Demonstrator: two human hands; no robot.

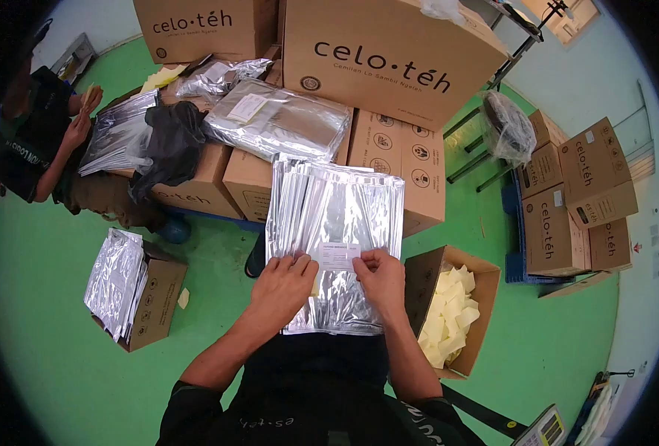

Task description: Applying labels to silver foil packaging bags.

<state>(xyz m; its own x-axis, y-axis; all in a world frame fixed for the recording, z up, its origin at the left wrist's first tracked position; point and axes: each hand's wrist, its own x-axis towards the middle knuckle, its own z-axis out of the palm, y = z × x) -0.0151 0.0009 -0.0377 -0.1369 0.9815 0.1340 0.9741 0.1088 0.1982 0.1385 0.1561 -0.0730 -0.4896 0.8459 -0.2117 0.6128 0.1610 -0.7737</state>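
Observation:
A stack of silver foil pouches (337,201) lies before me at lap level, with a white printed label (334,255) on the top one. My left hand (285,282) is at the label's left side, fingers curled and closed, with a small piece of pale yellow paper (314,288) showing beneath it; what exactly the fingertips grip is hidden. My right hand (378,279) pinches the label's right edge between thumb and forefinger, against the foil.
Cardboard boxes (389,67) bear foil packs (285,119) and a black bag (166,149). A co-worker (36,141) sits left. Open boxes hold pouches (114,282) and yellow paper scraps (448,312). A stool (500,126) and stacked boxes (552,238) stand right.

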